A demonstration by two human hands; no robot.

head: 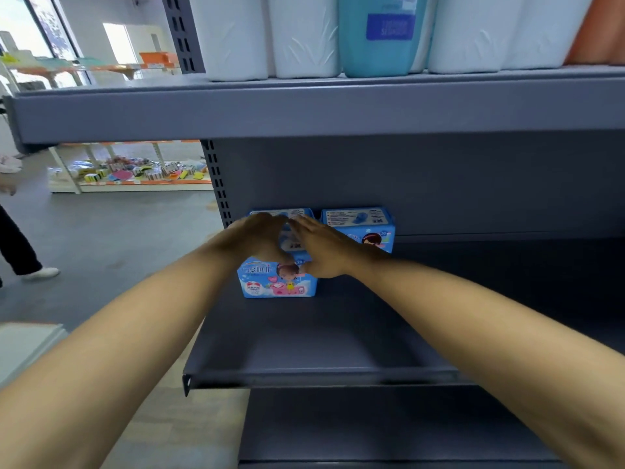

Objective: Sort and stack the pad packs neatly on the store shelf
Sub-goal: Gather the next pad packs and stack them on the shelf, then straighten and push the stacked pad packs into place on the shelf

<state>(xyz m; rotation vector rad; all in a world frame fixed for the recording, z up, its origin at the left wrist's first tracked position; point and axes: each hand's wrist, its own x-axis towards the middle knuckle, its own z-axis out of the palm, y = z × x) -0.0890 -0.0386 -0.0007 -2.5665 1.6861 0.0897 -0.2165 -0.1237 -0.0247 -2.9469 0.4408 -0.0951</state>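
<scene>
While squaring stock at the grey metal shelf [304, 346] back, left hand [260, 236] and right hand [323, 247] flat, apparently pressing blue plastic pad packs [277, 279]; neighbour pack [358, 226] at three o'clock.

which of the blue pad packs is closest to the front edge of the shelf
The front pad pack under both hands, left hand and right hand. Its printed face shows in full, while the back right pack sits against the rear panel.
</scene>
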